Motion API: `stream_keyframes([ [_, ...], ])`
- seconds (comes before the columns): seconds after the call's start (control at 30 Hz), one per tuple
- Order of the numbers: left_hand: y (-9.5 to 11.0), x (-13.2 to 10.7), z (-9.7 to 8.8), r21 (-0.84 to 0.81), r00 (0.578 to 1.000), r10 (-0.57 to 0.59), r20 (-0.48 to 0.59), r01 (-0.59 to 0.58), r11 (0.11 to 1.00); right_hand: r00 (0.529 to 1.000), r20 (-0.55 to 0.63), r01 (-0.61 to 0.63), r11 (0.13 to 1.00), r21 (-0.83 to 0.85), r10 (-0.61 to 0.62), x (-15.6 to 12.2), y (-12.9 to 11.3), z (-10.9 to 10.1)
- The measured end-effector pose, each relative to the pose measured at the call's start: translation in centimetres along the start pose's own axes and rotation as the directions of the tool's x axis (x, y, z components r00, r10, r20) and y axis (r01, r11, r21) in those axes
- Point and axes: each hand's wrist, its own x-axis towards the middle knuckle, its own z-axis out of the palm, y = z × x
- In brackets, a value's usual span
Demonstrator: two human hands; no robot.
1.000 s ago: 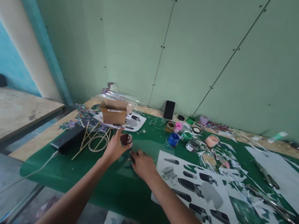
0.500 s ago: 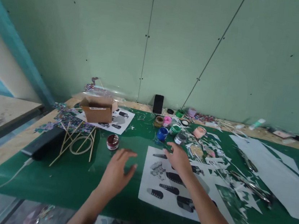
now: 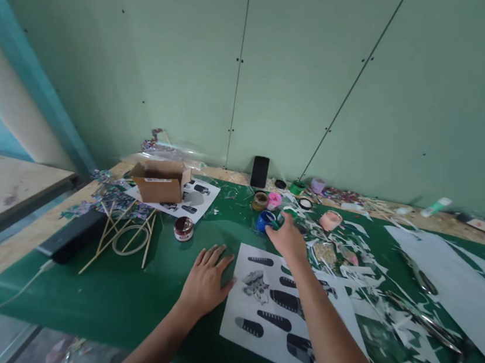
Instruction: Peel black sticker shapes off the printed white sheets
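Observation:
My left hand [image 3: 207, 282] lies flat on the green tabletop with its fingers spread, the thumb touching the left edge of a printed sheet [image 3: 245, 335]. That sheet carries dark shoe-shaped pictures. My right hand [image 3: 290, 243] reaches over the sheet's top edge to a blue paint jar [image 3: 265, 222], its fingers closed together. A small teal piece shows at the fingertips, over the jar's mouth; what it is I cannot make out. Just behind the hand stands a green paint jar [image 3: 287, 213], partly hidden. Left of my hands sits a dark red paint jar [image 3: 183, 229].
More paint jars, brown [image 3: 260, 201], pink [image 3: 273, 200] and peach [image 3: 330, 220], stand at the back. Paper scraps [image 3: 410, 326] and metal tools [image 3: 424, 321] lie right. A cardboard box [image 3: 162, 189], wooden sticks [image 3: 105, 235] and a black device [image 3: 72, 234] occupy the left.
My left hand has come down flat and moved right to the sheet's edge. My right hand has reached farther in to the blue jar, and its fingers have closed.

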Motion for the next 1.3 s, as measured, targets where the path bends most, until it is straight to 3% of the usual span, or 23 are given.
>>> stream_keyframes([
  [0.2,0.1,-0.1,-0.1,0.039,1.000,-0.003,0.013,0.002,0.999,0.996,0.013,0.083,0.994,-0.072,-0.083,-2.4,1.7,1.4],
  [0.37,0.3,-0.1,-0.3,0.052,1.000,-0.016,-0.014,0.017,0.999,0.996,-0.015,0.090,0.994,-0.063,-0.091,-1.9,1.4,2.2],
  [0.57,0.4,-0.2,-0.4,0.048,0.998,-0.039,-0.040,0.041,0.998,0.999,-0.040,0.001,0.999,0.036,0.001,-0.2,0.6,1.4],
  [0.77,0.5,-0.3,-0.4,0.050,1.000,-0.017,-0.023,0.018,0.999,0.999,-0.039,0.005,0.997,0.077,-0.002,1.7,-0.9,1.5],
  [1.0,0.6,-0.3,-0.2,0.029,0.999,-0.035,-0.019,0.035,0.999,0.992,-0.128,0.020,0.995,0.097,-0.007,1.3,-1.8,-0.3],
  [1.2,0.3,0.0,0.2,0.050,0.999,-0.044,-0.020,0.045,0.998,0.982,-0.013,0.187,0.980,0.071,-0.186,-0.6,-2.8,1.1],
  [1.3,0.0,-0.1,0.4,0.066,0.999,-0.040,-0.027,0.041,0.997,0.975,0.090,0.200,0.979,0.028,-0.202,-0.9,-2.4,2.1],
])
